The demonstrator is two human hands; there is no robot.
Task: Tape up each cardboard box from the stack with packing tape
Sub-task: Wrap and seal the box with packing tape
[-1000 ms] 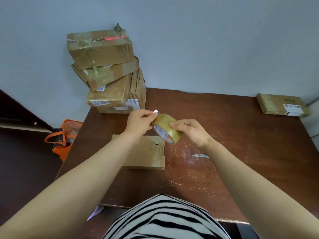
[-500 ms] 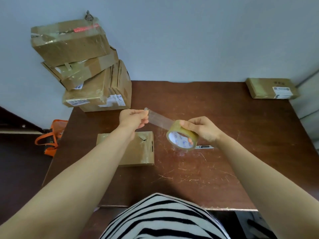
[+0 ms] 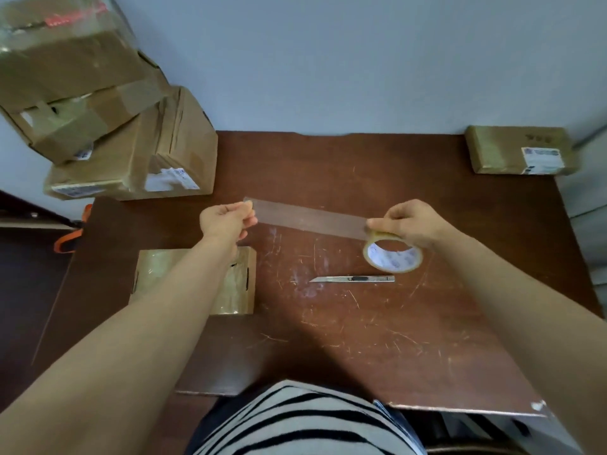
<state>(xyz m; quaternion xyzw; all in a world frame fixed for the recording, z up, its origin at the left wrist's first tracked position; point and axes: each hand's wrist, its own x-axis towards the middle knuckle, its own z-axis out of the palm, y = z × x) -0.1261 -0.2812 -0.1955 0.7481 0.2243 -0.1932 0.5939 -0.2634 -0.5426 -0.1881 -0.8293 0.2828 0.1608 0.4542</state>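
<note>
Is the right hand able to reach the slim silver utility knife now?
Probably yes: the slim silver utility knife lies uncovered close to the right hand. But that hand grips the clear packing tape roll, so it is not free.

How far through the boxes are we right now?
Done, perhaps: the lone box far right on the table; I cannot tell its seal. In hand: the left hand pinches the end of the tape strip, the right hand holds the roll, strip uncut; the knife lies on the table. The flat box under the left forearm waits. Left: the stack of boxes behind it.
</note>
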